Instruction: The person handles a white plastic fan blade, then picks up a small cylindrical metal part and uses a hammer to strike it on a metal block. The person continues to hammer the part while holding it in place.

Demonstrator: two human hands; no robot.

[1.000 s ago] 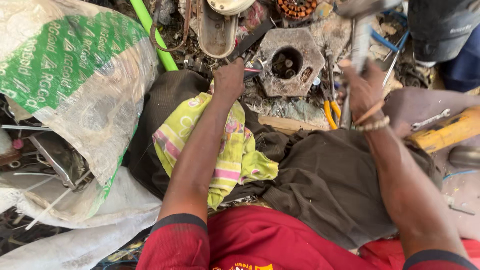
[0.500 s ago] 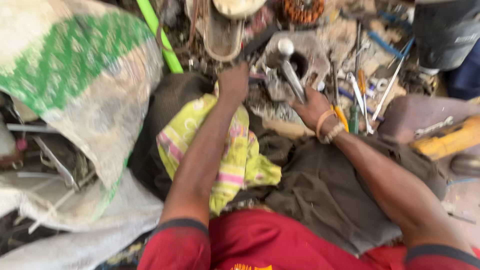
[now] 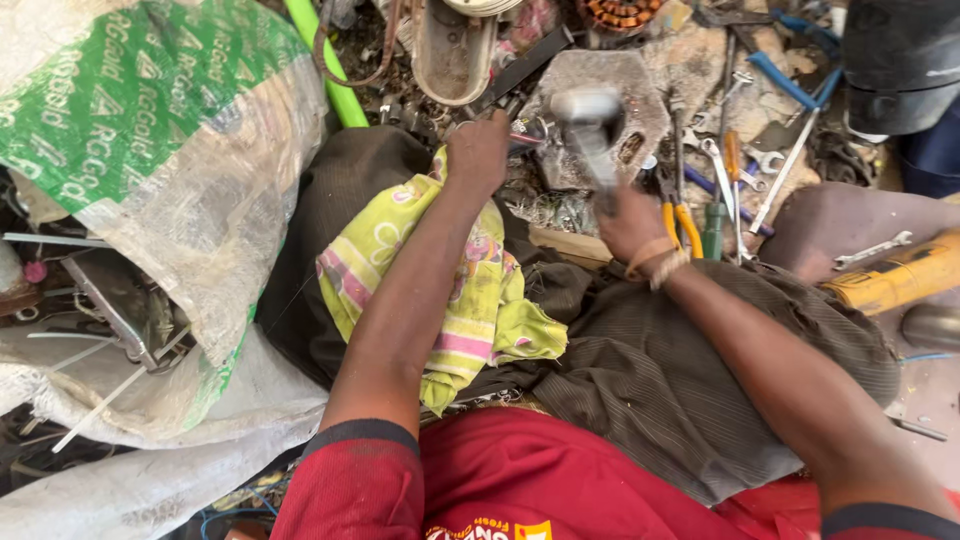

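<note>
My right hand grips a metal hammer; its blurred head hangs over a grey hexagonal metal housing on the ground. My left hand rests closed at the housing's left edge, next to a small dark part; whether it grips that part I cannot tell. A yellow-green patterned cloth lies over my lap under the left forearm. A bracelet circles my right wrist.
A big white-and-green woven sack fills the left. Spanners, pliers with yellow handles and screwdrivers lie right of the housing. A yellow power tool sits at the right, a green pipe at the top.
My right hand swung the hammer from the upper right down and left onto the hexagonal housing. My left hand stayed at the housing's left edge.
</note>
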